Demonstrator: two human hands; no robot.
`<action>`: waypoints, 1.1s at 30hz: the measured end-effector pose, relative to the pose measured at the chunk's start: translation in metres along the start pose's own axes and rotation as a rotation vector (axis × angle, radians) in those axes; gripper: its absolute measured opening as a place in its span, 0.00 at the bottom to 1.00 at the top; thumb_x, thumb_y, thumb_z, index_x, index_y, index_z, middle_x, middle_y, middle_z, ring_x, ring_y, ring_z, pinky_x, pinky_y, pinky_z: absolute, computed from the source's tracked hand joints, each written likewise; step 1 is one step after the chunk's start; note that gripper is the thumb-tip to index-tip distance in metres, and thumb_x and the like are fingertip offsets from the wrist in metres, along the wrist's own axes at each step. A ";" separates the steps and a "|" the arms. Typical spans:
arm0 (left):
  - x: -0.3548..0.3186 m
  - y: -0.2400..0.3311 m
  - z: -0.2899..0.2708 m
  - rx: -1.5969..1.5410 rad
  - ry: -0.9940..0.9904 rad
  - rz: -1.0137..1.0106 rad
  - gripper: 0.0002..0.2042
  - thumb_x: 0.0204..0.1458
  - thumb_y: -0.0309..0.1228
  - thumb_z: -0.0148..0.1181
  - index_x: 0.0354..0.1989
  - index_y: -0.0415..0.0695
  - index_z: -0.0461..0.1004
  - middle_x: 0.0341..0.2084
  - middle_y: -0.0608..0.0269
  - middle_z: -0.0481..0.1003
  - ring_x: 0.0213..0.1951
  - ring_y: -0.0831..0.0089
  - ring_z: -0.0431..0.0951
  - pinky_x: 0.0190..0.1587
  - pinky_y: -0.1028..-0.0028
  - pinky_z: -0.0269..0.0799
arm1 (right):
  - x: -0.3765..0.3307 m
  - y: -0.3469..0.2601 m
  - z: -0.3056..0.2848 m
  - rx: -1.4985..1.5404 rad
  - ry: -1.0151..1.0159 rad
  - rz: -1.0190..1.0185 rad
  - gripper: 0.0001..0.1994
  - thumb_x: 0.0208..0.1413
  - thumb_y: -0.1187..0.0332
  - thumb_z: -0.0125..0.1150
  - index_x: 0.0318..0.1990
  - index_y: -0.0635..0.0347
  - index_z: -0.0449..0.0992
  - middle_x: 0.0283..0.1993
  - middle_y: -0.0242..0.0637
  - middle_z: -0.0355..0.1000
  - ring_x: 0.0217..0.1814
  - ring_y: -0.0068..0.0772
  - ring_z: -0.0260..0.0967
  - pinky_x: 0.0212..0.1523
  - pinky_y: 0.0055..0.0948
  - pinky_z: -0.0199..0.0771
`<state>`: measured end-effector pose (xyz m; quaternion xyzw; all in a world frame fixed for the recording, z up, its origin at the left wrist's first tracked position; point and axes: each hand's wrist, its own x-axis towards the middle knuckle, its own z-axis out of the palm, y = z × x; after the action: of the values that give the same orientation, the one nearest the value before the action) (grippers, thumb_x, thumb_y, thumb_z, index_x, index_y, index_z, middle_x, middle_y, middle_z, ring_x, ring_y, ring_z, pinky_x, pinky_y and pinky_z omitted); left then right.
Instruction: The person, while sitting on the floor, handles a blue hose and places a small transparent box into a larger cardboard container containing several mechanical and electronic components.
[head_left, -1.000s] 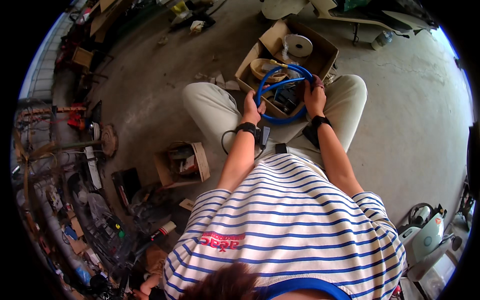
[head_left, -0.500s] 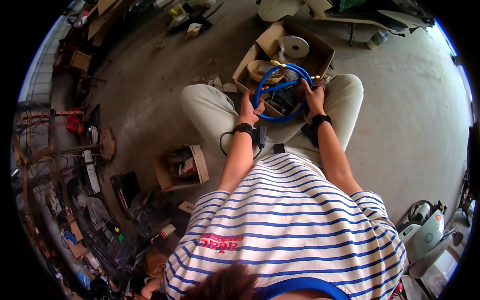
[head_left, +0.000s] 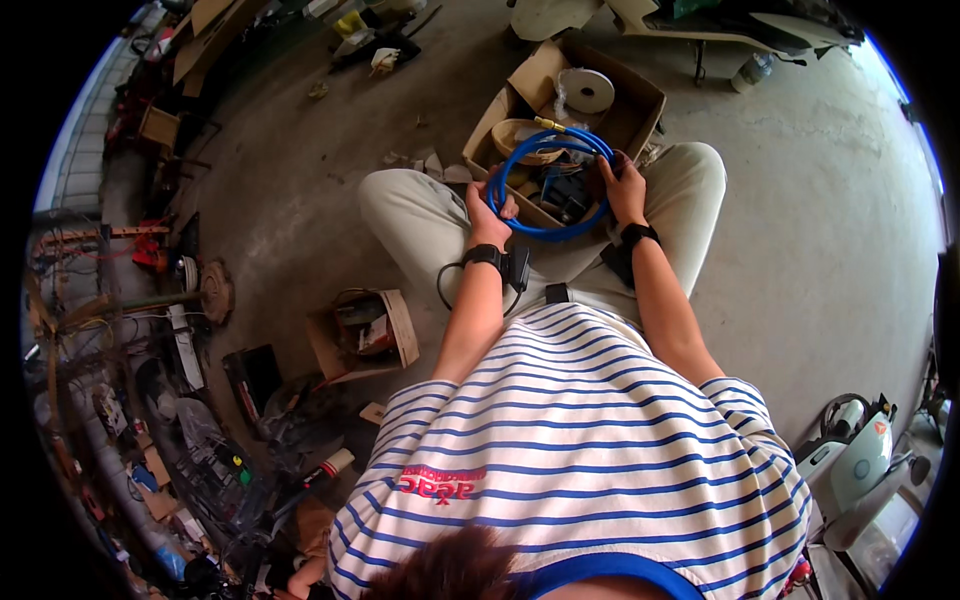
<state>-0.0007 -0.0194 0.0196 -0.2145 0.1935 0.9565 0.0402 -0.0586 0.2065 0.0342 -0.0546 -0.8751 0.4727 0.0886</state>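
Note:
A blue hose [head_left: 556, 235] with brass end fittings is coiled into a loop between my two hands, above my lap. My left hand [head_left: 489, 208] is closed round the left side of the coil. On the right side, my right hand [head_left: 625, 188] grips the hose near the top of the loop. One brass fitting [head_left: 549, 124] points up and left from the coil; the other end is hidden. Behind and below the loop stands an open cardboard box [head_left: 641, 110]. Inside it are a white roll [head_left: 588, 91], a shallow tan basket [head_left: 513, 134] and dark parts [head_left: 566, 192].
A smaller cardboard box [head_left: 402, 330] with odds and ends sits on the floor to my left. Cluttered tools and parts line the far left. A scooter [head_left: 720, 30] stands ahead, with a plastic bottle [head_left: 752, 72] near it. Another pale vehicle [head_left: 860, 455] is at lower right.
The hose has been gathered into a rounder loop; the strand that crossed its middle now lies along the coil. The right-hand brass end has gone out of sight.

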 end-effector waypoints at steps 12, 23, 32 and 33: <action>0.022 -0.014 -0.038 1.153 0.332 0.626 0.13 0.45 0.31 0.64 0.37 0.39 0.72 0.19 0.71 0.67 0.15 0.83 0.61 0.17 0.79 0.57 | 0.003 0.009 0.016 -0.050 -0.150 -0.148 0.22 0.51 0.51 0.56 0.34 0.67 0.72 0.24 0.48 0.71 0.26 0.46 0.70 0.29 0.34 0.68; 0.010 -0.012 -0.012 0.636 0.232 0.129 0.09 0.50 0.33 0.57 0.35 0.40 0.73 0.20 0.66 0.70 0.12 0.81 0.60 0.15 0.79 0.53 | 0.007 0.016 0.011 0.647 -0.418 0.422 0.16 0.57 0.56 0.51 0.36 0.62 0.72 0.29 0.26 0.68 0.30 0.15 0.60 0.32 0.19 0.61; 0.012 -0.006 -0.014 0.330 0.152 0.113 0.08 0.49 0.30 0.58 0.36 0.43 0.71 0.30 0.64 0.73 0.11 0.81 0.59 0.16 0.79 0.54 | 0.005 0.013 0.020 0.361 -0.289 0.183 0.18 0.59 0.57 0.47 0.45 0.64 0.68 0.38 0.30 0.69 0.41 0.22 0.62 0.46 0.20 0.60; 0.013 -0.007 -0.016 0.331 0.153 0.117 0.08 0.49 0.30 0.58 0.36 0.43 0.71 0.30 0.64 0.73 0.11 0.81 0.59 0.16 0.79 0.54 | 0.003 0.015 0.020 0.446 -0.246 0.249 0.18 0.59 0.57 0.46 0.45 0.64 0.69 0.38 0.30 0.70 0.40 0.22 0.63 0.45 0.20 0.61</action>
<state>-0.0050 -0.0196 -0.0013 -0.2654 0.3626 0.8933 0.0046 -0.0655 0.1988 0.0111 -0.0832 -0.7402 0.6639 -0.0670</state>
